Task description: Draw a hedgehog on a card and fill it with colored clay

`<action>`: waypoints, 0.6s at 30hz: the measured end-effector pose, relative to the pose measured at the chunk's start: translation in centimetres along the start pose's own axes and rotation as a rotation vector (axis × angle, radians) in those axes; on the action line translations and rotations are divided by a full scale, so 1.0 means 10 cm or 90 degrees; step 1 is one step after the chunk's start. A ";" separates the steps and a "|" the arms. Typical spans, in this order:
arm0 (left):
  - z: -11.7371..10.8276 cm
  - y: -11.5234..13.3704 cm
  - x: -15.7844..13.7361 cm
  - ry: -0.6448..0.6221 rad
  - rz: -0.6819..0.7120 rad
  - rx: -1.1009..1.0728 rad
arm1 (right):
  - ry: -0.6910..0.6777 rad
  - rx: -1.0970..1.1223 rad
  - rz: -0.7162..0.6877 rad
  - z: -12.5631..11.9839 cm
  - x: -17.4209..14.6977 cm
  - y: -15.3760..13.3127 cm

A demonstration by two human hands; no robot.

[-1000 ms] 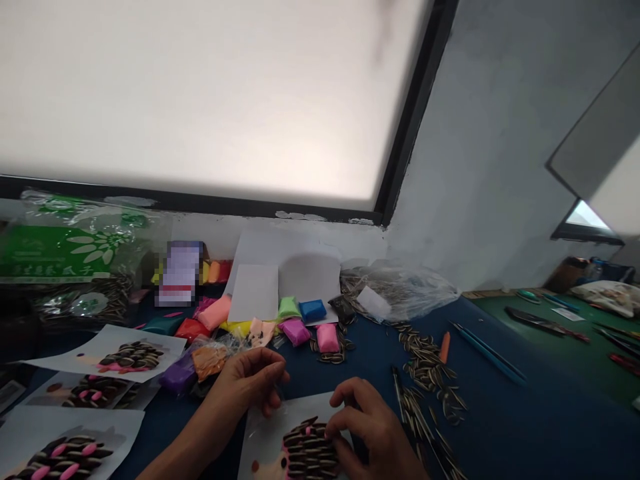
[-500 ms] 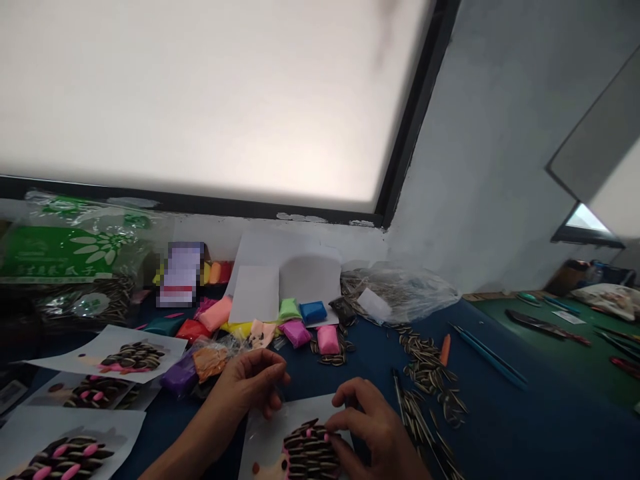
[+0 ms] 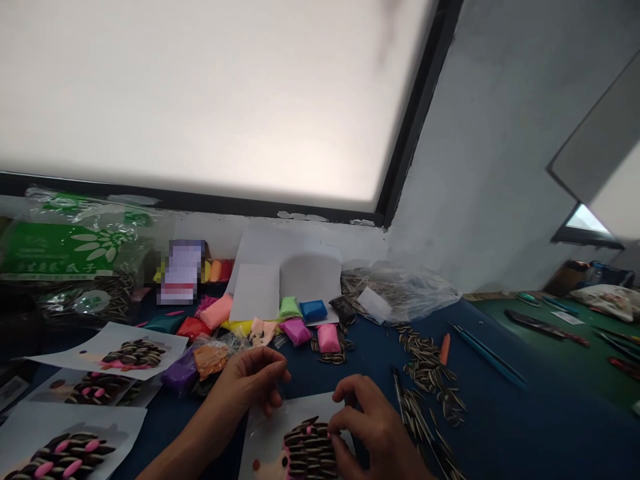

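A paper sheet [image 3: 267, 437] at the bottom middle bears a hedgehog picture with a pale face and a pink edge. Striped sunflower seeds [image 3: 310, 453] cover its back, with a small pink clay piece [image 3: 309, 431] among them. My right hand [image 3: 373, 427] is over the sheet's right side, thumb and forefinger pinched on another bit of pink clay at the seeds' upper right. Above the sheet's upper left corner, my left hand [image 3: 255, 383] has its fingers curled and thumb against the forefinger; what they hold, if anything, is unclear. Clear film shows just below it.
Similar hedgehog sheets [image 3: 170, 343] overlap at the left. Coloured clay packets [image 3: 295, 331] line the back, near a green seed bag [image 3: 45, 250] and a clear bag of seeds [image 3: 405, 293]. Loose seeds [image 3: 425, 363], a pen [image 3: 397, 387] and blue tweezers [image 3: 490, 357] are at the right.
My right fingertips have shifted slightly, and the pink bit beside them is now mostly covered. My left hand keeps its pose. The view has moved a little.
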State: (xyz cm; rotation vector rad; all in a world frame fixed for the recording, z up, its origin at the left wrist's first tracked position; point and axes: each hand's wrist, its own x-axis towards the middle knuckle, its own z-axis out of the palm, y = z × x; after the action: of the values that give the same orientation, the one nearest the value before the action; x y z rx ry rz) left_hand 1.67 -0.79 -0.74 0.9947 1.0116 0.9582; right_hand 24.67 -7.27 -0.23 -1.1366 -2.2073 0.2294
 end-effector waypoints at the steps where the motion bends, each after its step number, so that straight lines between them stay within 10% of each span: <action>1: -0.01 -0.01 0.00 -0.004 -0.002 0.001 | 0.002 0.002 -0.004 0.01 0.00 0.00; 18: -0.01 -0.02 0.01 0.000 -0.008 0.006 | -0.015 -0.011 -0.003 -0.07 -0.03 0.10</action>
State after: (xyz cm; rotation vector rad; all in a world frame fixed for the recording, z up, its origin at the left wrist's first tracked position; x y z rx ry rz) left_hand 1.60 -0.69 -0.98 0.9956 1.0223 0.9435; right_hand 25.90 -6.93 -0.25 -1.1436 -2.2360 0.2233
